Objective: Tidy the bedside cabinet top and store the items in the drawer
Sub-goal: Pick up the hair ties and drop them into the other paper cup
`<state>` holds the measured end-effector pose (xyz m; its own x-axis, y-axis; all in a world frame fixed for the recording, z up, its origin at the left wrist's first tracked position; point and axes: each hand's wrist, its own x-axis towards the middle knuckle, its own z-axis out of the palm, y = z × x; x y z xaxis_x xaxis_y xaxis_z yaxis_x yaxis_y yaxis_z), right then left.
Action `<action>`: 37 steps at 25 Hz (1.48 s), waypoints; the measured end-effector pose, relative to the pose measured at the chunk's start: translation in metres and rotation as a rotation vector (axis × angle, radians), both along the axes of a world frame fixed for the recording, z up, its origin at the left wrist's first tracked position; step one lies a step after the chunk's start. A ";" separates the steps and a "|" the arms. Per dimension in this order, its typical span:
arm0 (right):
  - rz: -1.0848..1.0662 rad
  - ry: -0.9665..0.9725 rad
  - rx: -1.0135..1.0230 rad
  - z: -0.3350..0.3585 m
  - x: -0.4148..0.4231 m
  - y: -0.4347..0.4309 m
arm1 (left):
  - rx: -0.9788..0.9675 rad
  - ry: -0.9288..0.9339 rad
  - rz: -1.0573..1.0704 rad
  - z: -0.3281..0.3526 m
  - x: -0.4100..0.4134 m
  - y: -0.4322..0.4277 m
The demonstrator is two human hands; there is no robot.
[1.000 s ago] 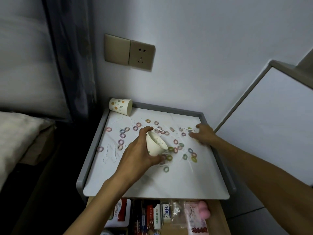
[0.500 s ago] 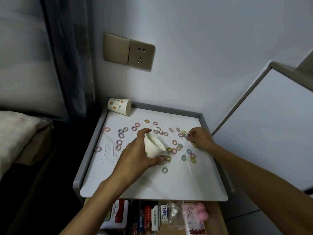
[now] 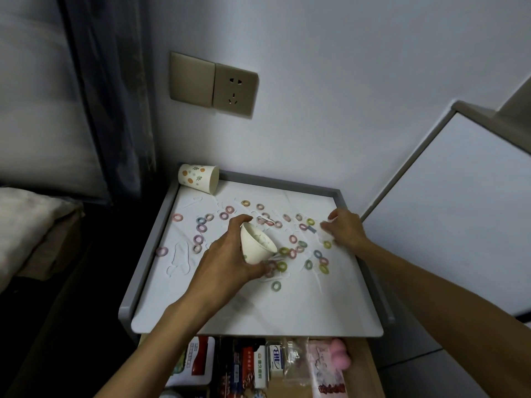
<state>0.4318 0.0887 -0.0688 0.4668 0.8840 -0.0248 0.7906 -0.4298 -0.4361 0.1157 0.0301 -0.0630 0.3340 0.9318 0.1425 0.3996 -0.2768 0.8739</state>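
Our left hand (image 3: 227,262) grips the paper cup (image 3: 255,245) round its wall, tilted mouth-right, low over the middle of the cabinet top (image 3: 258,311). Small coloured rings (image 3: 276,285) lie scattered from there toward the right and back edges. Our right hand (image 3: 346,229) sits fingertips-down near the right edge; we cannot tell if it pinches a ring. We judge it best to hold the cup's lip at the surface and sweep rings in by small batches.

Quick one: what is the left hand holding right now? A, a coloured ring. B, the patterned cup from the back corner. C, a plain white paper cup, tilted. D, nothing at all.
C: the left hand grips a plain white paper cup at a tilt above the cabinet top, while the patterned cup lies on its side in the back left corner.
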 end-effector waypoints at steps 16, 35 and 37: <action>0.124 -0.149 -0.196 0.007 -0.005 0.010 | 0.002 0.005 0.016 0.007 -0.003 0.000; 0.294 -0.396 -0.296 -0.009 -0.020 0.047 | -0.040 -0.032 0.075 0.005 -0.010 0.012; 0.316 -0.424 -0.325 -0.010 -0.023 0.046 | -0.041 -0.025 0.077 0.007 -0.011 0.011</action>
